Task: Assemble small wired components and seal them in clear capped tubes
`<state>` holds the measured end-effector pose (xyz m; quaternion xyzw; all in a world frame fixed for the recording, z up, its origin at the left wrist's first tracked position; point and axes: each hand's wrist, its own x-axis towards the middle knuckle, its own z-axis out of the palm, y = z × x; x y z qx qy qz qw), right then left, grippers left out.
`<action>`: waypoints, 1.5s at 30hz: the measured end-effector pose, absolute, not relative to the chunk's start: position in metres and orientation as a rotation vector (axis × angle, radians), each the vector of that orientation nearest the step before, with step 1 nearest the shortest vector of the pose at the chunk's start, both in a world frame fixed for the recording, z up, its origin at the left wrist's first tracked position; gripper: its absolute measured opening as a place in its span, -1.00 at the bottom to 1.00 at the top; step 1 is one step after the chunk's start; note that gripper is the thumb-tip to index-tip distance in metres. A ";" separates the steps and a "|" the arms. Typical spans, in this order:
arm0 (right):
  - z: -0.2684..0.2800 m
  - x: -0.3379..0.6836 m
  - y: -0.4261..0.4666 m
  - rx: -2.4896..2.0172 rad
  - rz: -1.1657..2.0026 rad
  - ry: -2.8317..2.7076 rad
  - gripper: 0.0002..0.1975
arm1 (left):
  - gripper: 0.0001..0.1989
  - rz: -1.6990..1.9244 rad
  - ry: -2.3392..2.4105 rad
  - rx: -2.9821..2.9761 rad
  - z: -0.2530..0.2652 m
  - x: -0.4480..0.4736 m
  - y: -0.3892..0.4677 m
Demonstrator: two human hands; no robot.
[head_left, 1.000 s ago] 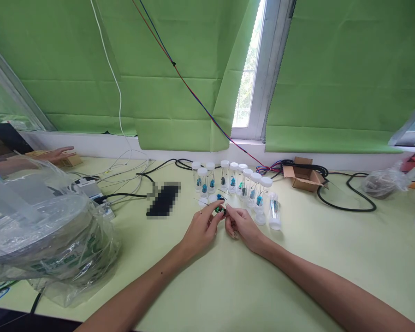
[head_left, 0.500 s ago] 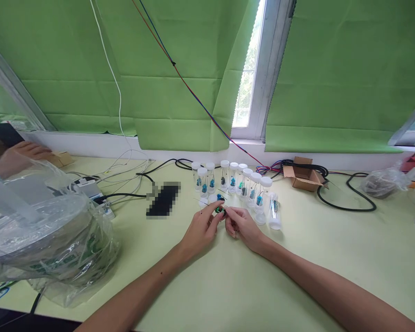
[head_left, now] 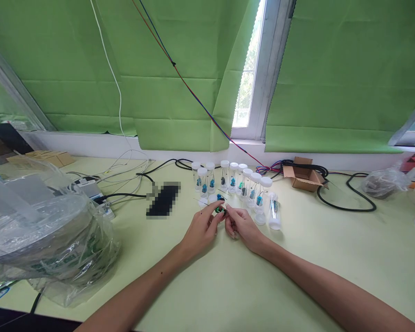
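My left hand (head_left: 201, 227) pinches a small green-and-black part (head_left: 220, 210) between thumb and fingers. My right hand (head_left: 244, 227) is closed, its thumb and index finger pinched at the right end of that part; what lies between these fingertips is too small to make out. Just beyond the fingers lies a dark blue piece (head_left: 220, 197) with thin wire leads. Behind it stand several clear tubes (head_left: 234, 177) with white caps, holding small blue or green parts on wires. To the right of my right hand is another clear tube (head_left: 274, 212), near an upright clear cap-like piece (head_left: 260, 217).
A plastic-wrapped spool (head_left: 55, 235) fills the left side. A blurred black object (head_left: 163, 199) and cables (head_left: 124, 195) lie left of the tubes. An open cardboard box (head_left: 304, 175) with a black cable (head_left: 346, 208) sits back right. Cardboard boxes (head_left: 55, 158) rest at back left.
Another person's hand at the far left has gone out of view, uncovering the cardboard boxes there. My own hands have barely moved.
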<state>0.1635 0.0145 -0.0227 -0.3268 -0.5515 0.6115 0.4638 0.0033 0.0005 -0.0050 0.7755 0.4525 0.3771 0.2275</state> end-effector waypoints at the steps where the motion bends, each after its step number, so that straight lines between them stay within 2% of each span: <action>1: -0.022 0.164 0.014 -0.789 1.509 -1.350 -0.50 | -0.61 1.043 1.256 2.123 -0.004 0.003 0.000; 6: -0.021 0.166 0.013 -0.737 1.547 -1.338 -0.67 | -0.61 1.055 1.276 2.100 -0.003 0.004 0.000; 22: -0.022 0.164 0.015 -0.821 1.500 -1.379 -0.44 | -0.58 1.001 1.223 2.140 -0.003 0.004 -0.001; 28: -0.023 0.163 0.014 -0.833 1.488 -1.356 -0.45 | -0.59 1.028 1.230 2.110 -0.003 0.004 -0.001; 37: -0.023 0.166 0.013 -0.753 1.509 -1.370 -0.64 | -0.61 1.043 1.270 2.090 -0.002 0.004 -0.001; 45: -0.024 0.165 0.014 -0.761 1.490 -1.388 -0.51 | -0.60 1.019 1.225 2.124 -0.004 0.003 0.000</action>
